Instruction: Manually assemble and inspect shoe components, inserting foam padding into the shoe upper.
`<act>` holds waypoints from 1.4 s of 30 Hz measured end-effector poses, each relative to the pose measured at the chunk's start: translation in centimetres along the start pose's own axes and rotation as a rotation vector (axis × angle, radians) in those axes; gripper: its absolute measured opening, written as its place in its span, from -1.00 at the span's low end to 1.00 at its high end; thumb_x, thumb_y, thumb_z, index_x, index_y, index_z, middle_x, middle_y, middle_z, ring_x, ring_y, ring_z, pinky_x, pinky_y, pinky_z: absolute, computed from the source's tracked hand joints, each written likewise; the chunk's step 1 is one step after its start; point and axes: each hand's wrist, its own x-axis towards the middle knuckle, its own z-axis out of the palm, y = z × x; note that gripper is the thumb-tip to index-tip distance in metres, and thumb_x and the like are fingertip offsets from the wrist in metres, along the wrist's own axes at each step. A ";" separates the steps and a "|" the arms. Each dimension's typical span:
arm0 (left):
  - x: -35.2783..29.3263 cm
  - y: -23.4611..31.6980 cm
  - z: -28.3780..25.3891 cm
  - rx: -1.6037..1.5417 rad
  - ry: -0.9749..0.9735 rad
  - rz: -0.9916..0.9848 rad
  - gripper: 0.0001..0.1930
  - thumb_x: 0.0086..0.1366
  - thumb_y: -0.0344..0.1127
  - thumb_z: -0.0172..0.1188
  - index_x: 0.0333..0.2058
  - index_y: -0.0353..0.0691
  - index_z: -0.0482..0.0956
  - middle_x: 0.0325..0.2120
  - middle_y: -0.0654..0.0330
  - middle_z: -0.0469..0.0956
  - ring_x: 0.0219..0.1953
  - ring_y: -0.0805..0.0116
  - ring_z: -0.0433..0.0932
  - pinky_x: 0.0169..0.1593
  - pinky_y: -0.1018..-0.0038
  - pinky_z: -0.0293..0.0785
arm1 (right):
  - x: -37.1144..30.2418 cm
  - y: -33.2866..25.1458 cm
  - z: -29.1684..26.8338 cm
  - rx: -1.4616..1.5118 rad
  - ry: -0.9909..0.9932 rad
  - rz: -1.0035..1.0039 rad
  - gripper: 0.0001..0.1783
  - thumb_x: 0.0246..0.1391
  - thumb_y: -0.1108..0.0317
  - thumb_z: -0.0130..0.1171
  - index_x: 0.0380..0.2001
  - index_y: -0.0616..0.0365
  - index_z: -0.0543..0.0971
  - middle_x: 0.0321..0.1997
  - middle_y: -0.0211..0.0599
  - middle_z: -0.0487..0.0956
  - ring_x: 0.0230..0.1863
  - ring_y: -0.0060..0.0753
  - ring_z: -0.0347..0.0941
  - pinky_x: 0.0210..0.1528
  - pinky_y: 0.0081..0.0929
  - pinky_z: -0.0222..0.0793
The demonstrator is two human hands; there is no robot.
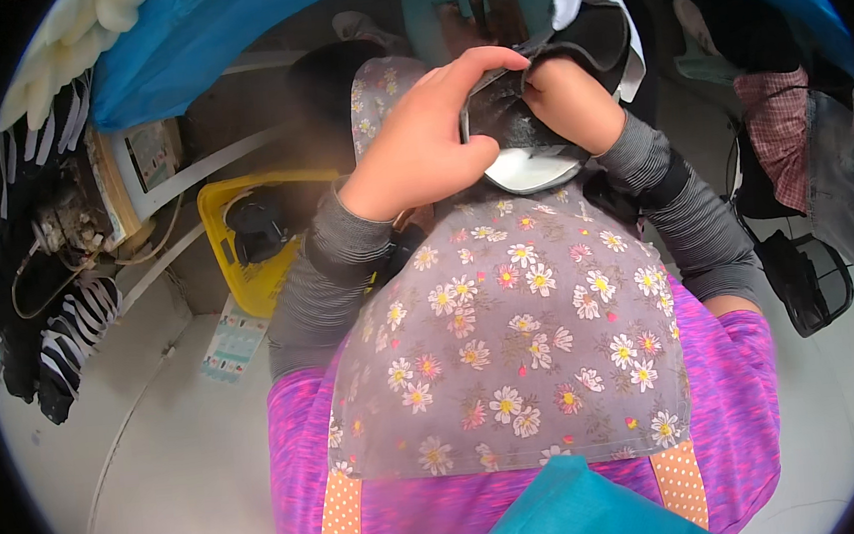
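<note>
the left hand arches its index finger and thumb apart, in a c shape, about the left side of a black, creased, soft-looking piece with a pale edge; how firmly they press it, i cannot tell. the right hand is bent against the same piece from the right, its fingertips hidden in the dark folds, so their hold cannot be told either. the piece thus lies between the two hands, to the right of the left thumb; its long axis seems to slant from upper right down towards the body, and neither hand is plainly nearer. at its near end is a glossy white, rounded part, just beyond the grey apron with daisies. a white strip hangs past the right hand; farther left stands a yellow plastic basket.
</note>
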 end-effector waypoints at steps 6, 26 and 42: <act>1.1 -2.1 0.9 -0.105 0.199 -0.011 -0.37 0.00 -0.58 -0.09 0.16 -0.21 0.30 0.04 0.20 0.40 0.09 0.41 0.38 0.18 0.49 0.28 | -2.6 -1.1 -0.7 0.390 0.162 -0.252 -0.86 -0.02 0.49 0.26 -0.33 0.28 0.63 -0.41 -0.07 0.61 -0.38 -0.05 0.56 -0.33 -0.35 0.46; 3.3 -2.1 1.6 -0.277 0.229 -0.046 -0.41 0.03 -0.54 -0.13 0.13 -0.21 0.33 -0.01 0.33 0.39 -0.26 0.65 0.29 -0.18 0.71 0.24 | -4.8 -3.3 -2.1 0.365 0.198 -0.347 -0.85 -0.04 0.57 0.25 -0.33 0.21 0.59 -0.49 -0.15 0.57 -0.44 -0.10 0.54 -0.42 -0.37 0.44; 2.7 -2.0 1.6 -0.325 0.235 -0.073 -0.43 0.05 -0.52 -0.12 0.13 -0.22 0.33 -0.01 0.31 0.38 -0.19 0.62 0.34 -0.11 0.72 0.25 | -5.1 -2.7 -1.0 0.807 0.157 0.165 -0.81 0.11 0.49 0.22 -0.21 0.35 0.61 -0.41 -0.18 0.65 -0.45 -0.58 0.49 -0.36 -0.57 0.41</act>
